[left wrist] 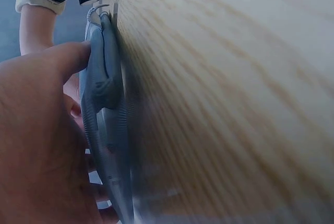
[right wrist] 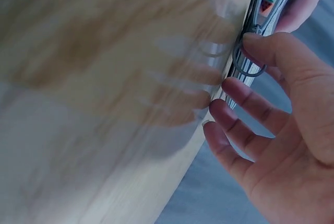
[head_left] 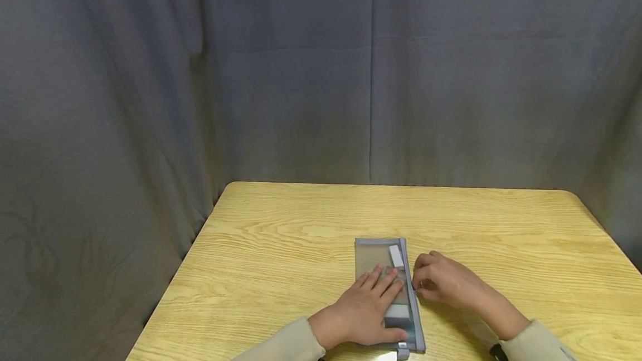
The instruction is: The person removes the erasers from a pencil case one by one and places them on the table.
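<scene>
One zippered pouch [head_left: 370, 255], see-through with grey edging, lay flat on the table [head_left: 281, 249]; its long axis ran from near the person out toward the far side, and the zipper edge [head_left: 416, 322] made up its right long side; the ring pull [right wrist: 237, 63] hung about midway along that edge, on the side facing the right hand [head_left: 446, 280]; within the pouch a white block [head_left: 396, 257] showed toward the far end and a pale piece [head_left: 398, 311] nearer the person, while the right wrist view gave a glimpse of a small red-and-green piece [right wrist: 266, 6] close by the ring.

Just right of the pouch, the right hand was the nearer one to the pull; its thumb and forefinger pinched the ring, with the zipper edge directly left of the fingertips and stretching both nearer and farther from them; its other fingers were half bent and gripped nothing, and I could not tell whether they touched the table; the left hand [head_left: 368, 308] rested palm down across the pouch from the opposite side, fingers straight and spread, thumb reaching over the near end; beyond the table hung a dark grey curtain [head_left: 301, 99].
</scene>
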{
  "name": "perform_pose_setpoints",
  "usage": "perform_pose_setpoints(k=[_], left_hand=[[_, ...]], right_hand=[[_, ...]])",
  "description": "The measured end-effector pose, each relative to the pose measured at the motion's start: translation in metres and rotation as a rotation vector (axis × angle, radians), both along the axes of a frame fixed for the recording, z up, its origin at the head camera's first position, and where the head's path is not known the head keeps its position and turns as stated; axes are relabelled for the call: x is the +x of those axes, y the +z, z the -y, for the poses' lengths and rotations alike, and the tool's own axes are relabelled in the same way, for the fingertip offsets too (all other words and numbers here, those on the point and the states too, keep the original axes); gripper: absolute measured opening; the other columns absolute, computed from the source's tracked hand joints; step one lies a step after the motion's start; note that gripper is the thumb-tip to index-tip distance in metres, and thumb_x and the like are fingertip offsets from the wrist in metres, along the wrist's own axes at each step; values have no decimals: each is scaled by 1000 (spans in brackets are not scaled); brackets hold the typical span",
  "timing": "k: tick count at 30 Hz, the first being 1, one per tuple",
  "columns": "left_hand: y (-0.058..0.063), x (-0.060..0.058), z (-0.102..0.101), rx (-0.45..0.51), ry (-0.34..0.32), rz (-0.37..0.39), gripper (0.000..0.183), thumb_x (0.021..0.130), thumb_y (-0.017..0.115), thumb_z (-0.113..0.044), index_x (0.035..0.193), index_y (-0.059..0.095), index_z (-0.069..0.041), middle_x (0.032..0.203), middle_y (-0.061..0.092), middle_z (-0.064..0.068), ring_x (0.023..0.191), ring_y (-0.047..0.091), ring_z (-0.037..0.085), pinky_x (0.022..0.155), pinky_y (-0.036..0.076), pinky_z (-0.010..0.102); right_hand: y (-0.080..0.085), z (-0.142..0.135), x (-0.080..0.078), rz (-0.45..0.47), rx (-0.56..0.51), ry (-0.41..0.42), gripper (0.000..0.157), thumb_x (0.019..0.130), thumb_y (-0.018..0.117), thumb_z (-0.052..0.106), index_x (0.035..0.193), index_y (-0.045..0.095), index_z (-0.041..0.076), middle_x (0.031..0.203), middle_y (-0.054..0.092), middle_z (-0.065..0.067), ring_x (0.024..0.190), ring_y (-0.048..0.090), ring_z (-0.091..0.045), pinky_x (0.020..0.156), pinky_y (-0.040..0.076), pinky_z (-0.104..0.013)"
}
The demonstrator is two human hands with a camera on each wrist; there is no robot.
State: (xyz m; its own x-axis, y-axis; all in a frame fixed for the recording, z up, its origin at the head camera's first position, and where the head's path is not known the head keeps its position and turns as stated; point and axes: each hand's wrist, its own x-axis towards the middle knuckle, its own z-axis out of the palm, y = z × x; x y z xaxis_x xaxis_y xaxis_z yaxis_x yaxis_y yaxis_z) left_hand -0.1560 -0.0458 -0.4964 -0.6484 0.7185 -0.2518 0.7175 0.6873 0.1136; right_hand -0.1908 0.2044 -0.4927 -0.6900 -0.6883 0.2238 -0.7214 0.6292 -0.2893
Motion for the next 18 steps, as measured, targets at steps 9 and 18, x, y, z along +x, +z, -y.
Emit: perform_pose_setpoints(k=[9,18], left_hand=[[0,0,1,-11,-15,-16,94,95,24,-80,165,1,-21,170,-6,0,157,-1,27,125,17,45],[1,-1,1,-4,-16,1,93,95,25,-79,165,2,-21,171,-6,-1,157,-2,27,125,17,45]], right_hand=[[1,2,-8,-22,16,-8,16,79,85,10,79,75,23,95,65,8,81,52,-5,67,51,-24],[-1,2,-17,-70,7,-23,18,79,85,9,79,74,24,93,66,8,81,57,-8,66,52,-26]])
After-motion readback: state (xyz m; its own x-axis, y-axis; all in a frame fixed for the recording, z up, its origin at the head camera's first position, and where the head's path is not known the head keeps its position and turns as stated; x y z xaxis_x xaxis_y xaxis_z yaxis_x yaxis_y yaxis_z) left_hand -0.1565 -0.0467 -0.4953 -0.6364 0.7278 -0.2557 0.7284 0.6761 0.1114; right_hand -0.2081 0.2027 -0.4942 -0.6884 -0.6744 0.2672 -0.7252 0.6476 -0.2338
